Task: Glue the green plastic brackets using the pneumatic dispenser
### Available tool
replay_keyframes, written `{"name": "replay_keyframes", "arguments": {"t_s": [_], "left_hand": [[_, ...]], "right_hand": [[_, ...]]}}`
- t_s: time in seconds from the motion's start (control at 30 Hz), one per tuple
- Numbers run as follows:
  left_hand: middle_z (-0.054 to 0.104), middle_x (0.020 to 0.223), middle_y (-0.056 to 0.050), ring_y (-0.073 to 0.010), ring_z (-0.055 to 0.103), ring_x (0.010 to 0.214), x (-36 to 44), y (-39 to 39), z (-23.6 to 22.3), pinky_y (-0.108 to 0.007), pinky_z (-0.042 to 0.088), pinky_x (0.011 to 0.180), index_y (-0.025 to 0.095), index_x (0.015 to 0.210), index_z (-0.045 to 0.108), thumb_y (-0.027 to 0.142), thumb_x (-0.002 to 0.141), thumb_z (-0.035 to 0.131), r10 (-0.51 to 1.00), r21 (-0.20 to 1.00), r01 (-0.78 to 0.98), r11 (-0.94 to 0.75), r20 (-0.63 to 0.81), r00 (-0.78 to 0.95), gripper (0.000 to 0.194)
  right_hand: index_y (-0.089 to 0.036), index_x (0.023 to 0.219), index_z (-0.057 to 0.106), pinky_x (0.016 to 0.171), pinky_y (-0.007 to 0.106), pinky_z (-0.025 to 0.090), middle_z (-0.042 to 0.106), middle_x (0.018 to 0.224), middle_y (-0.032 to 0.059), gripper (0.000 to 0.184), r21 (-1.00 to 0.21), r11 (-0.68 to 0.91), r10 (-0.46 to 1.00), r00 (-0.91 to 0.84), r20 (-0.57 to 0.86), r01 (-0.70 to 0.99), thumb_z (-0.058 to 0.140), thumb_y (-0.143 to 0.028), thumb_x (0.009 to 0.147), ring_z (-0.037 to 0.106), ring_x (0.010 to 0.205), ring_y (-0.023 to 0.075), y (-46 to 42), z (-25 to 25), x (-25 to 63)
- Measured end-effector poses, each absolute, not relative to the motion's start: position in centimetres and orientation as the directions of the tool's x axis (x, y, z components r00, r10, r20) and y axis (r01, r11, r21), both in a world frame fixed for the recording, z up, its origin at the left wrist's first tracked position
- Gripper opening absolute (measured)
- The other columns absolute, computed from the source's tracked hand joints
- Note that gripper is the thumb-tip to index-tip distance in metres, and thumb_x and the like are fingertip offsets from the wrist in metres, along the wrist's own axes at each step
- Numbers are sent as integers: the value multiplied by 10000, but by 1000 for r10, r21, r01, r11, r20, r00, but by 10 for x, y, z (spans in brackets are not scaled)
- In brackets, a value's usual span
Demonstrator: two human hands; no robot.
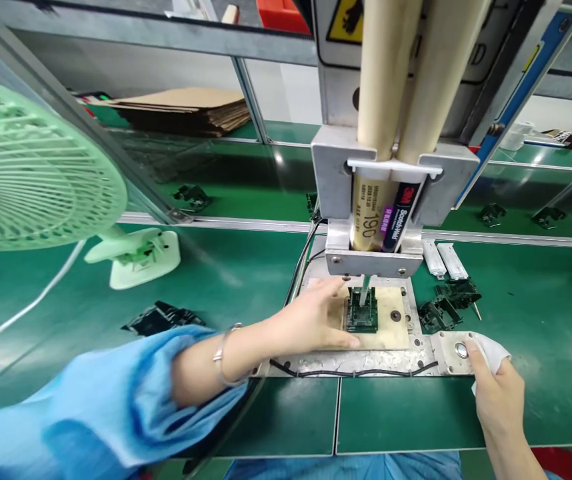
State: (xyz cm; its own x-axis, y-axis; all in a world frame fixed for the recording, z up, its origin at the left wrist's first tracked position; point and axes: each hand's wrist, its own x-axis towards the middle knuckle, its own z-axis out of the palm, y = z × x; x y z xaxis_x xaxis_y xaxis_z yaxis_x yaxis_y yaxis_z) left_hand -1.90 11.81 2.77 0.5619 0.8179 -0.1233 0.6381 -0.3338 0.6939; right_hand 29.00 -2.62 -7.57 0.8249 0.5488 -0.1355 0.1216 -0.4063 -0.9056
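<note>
A small dark green part (363,317) sits in a beige fixture plate (391,331) under the nozzle (363,291) of a glue dispenser with a two-tube adhesive cartridge (383,215). My left hand (311,318) lies flat on the plate, fingers touching the part's left side. My right hand (493,387) holds a white cloth (491,350), its thumb beside a round metal button (461,349) on the metal base (366,362).
A pale green desk fan (31,167) stands at left, its white cord trailing. Several dark plastic parts (446,303) and white tubes (443,260) lie right of the fixture, more dark parts (163,318) at left. Flattened cardboard (186,110) lies behind.
</note>
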Motion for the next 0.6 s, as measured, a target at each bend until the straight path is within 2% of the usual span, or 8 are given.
{"name": "replay_keyframes", "arguments": {"t_s": [0.13, 0.2, 0.3, 0.37, 0.43, 0.5, 0.6], "left_hand": [[568, 1350, -111, -370, 479, 1264, -54, 115, 33, -486, 442, 1068, 260, 1393, 535, 605, 703, 745, 890, 665, 679, -311, -46, 453, 800], [519, 1437, -108, -372, 476, 1290, -57, 115, 31, -495, 419, 1103, 263, 1426, 498, 605, 690, 759, 889, 691, 661, -292, -58, 454, 852], [490, 1495, -111, -366, 530, 1264, -41, 118, 26, -484, 458, 1074, 268, 1486, 419, 583, 636, 821, 835, 756, 600, -261, -136, 534, 991], [520, 1480, -107, -342, 575, 1228, -26, 122, 23, -466, 481, 1056, 263, 1490, 422, 538, 659, 826, 778, 810, 522, -267, -138, 613, 963], [602, 1397, -98, -315, 614, 1186, -15, 127, 23, -446, 485, 1062, 235, 1435, 514, 490, 701, 809, 741, 846, 443, -296, -90, 665, 831], [684, 1277, -84, -306, 637, 1145, -10, 131, 25, -437, 494, 1057, 210, 1336, 626, 462, 721, 795, 734, 839, 427, -336, -51, 677, 685], [736, 1162, -77, -320, 650, 1078, -9, 135, 30, -449, 522, 1013, 198, 1227, 710, 452, 692, 806, 751, 775, 497, -391, -44, 659, 600]], "right_hand": [[-117, 910, 746, 748, 404, 474, 746, 925, 124, 643, -911, -379, 565, 820, -89, 162, 758, -687, 613, 666, 909, 360, -27, -80, 291], [-116, 900, 744, 741, 400, 471, 745, 902, 121, 625, -912, -371, 558, 827, -69, 174, 759, -672, 616, 670, 875, 350, -26, -81, 291], [-120, 900, 743, 755, 399, 468, 742, 892, 113, 605, -912, -369, 544, 837, -55, 179, 751, -659, 624, 667, 887, 346, -25, -80, 290], [-117, 911, 744, 765, 399, 469, 739, 898, 115, 613, -916, -360, 547, 836, -52, 178, 747, -660, 626, 662, 906, 348, -25, -79, 290], [-111, 902, 744, 752, 399, 470, 736, 880, 119, 616, -918, -350, 565, 824, -50, 184, 748, -663, 631, 660, 881, 344, -25, -78, 290], [-112, 886, 744, 740, 397, 470, 734, 863, 117, 602, -919, -343, 581, 812, -47, 192, 750, -660, 639, 660, 851, 334, -25, -78, 290], [-126, 901, 748, 754, 390, 476, 737, 891, 106, 586, -925, -331, 585, 809, -47, 186, 757, -654, 646, 662, 875, 325, -25, -78, 289]]}}
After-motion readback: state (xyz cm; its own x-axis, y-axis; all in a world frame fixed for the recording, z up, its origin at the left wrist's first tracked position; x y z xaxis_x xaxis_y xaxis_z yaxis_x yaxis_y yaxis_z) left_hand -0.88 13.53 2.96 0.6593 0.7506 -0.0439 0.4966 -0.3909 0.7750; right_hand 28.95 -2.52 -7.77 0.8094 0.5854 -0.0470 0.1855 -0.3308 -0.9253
